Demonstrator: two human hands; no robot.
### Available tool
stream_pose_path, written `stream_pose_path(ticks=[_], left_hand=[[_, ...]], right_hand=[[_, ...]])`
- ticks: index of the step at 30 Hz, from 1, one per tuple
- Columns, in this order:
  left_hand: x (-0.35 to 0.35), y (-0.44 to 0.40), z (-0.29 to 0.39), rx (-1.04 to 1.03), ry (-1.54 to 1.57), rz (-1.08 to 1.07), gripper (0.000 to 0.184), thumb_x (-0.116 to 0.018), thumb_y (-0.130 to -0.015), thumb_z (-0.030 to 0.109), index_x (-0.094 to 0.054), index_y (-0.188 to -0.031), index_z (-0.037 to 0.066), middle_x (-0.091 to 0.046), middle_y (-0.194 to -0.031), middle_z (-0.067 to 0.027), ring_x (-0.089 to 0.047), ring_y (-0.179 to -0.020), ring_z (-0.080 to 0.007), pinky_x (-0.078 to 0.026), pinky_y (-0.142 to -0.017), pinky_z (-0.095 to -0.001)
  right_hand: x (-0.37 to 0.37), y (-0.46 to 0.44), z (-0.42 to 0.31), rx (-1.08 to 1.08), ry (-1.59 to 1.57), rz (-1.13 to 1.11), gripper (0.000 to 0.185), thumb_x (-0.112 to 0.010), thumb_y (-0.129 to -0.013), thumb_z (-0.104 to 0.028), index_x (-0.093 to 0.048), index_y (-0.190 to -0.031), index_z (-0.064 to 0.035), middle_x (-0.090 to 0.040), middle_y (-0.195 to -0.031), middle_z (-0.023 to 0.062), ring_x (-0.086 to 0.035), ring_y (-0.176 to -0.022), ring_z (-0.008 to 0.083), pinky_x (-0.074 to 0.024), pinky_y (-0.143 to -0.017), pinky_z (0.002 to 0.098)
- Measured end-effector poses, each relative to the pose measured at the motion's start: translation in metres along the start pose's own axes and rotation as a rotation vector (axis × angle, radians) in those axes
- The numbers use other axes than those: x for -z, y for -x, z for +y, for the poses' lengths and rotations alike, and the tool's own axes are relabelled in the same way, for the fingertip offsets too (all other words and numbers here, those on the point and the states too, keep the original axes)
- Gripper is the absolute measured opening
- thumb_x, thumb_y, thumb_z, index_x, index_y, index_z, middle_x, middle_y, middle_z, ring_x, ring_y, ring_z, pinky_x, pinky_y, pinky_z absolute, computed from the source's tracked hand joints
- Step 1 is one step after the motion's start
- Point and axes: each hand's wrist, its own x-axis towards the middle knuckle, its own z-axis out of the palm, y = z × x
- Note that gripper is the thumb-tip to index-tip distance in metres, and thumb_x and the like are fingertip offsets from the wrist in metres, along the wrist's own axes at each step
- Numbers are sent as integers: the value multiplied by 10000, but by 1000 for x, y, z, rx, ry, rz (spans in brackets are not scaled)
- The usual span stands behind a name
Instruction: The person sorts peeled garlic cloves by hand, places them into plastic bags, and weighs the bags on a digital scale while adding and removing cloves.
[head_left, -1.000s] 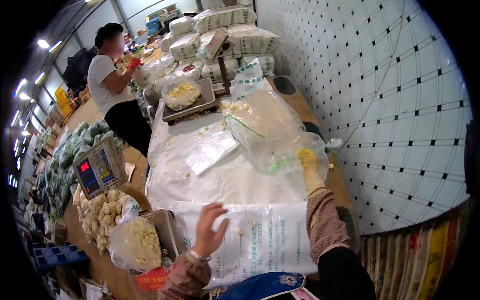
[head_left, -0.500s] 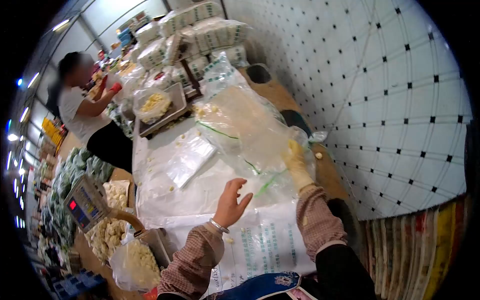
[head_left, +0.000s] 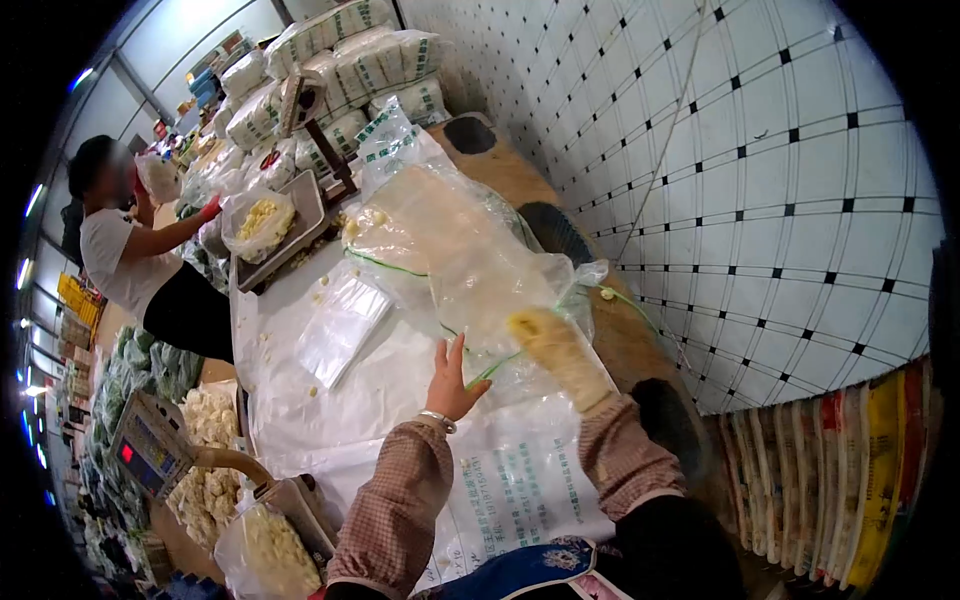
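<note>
My left hand, bare with a bracelet at the wrist, has its fingers stretched out and apart at the near edge of a large clear plastic bag. A green strip passes close to its thumb; whether they touch I cannot tell. My right hand, in a yellowish glove, is over the bag's near right part. Motion smears its fingers, so any grip is hidden. The bag lies flat on the white-covered table. Left of it rests a stack of clear flat bags.
A scale at the far end bears a bag of pale pieces. Another scale display and a filled bag are near left. A co-worker stands at left. Packed sacks are piled behind; a tiled wall is at right.
My right hand has moved left and nearer over the bag. My left hand has shifted slightly upward, fingers straighter. A green strip now trails at the bag's right edge. The view has turned right.
</note>
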Motion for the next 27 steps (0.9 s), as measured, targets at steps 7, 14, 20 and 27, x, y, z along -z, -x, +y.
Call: stream_pose_path(ticks=[7,14,20,27], left_hand=[[-38,-29,2,270,524,27,589,-674,-696,217,-382,-1175,38,-548,-952,-200,-562,-696,-314,-461,-622,-336],[51,17,66,-65,263,237,189,-612,-766,138,-494,-733,-6,-477,-584,-102,-448,-521,-170,-378,-493,-291],[133,91,92,-121,361,295,181,-603,-727,61,-451,-639,16,-372,-540,-107,-394,-459,-242,-313,-439,-307],[121,182,75,46,785,81,58,-557,-794,55,-573,-770,4,-442,-573,-22,-407,-512,-96,-321,-464,-275]], right_hand=[[2,32,14,-457,-463,-231,285,-552,-832,-238,-558,-1032,-36,-575,-771,30,-489,-627,95,-405,-569,218],[55,25,-18,-309,-508,-308,310,-524,-845,-204,-530,-1130,-79,-600,-793,44,-520,-672,99,-444,-634,232],[53,27,-117,-150,-383,-772,484,-551,-823,-273,-401,-1267,-157,-594,-773,64,-548,-698,150,-451,-667,243],[16,54,-116,484,734,-499,295,-658,-676,-246,-586,-916,-89,-545,-856,109,-517,-884,259,-396,-832,360]])
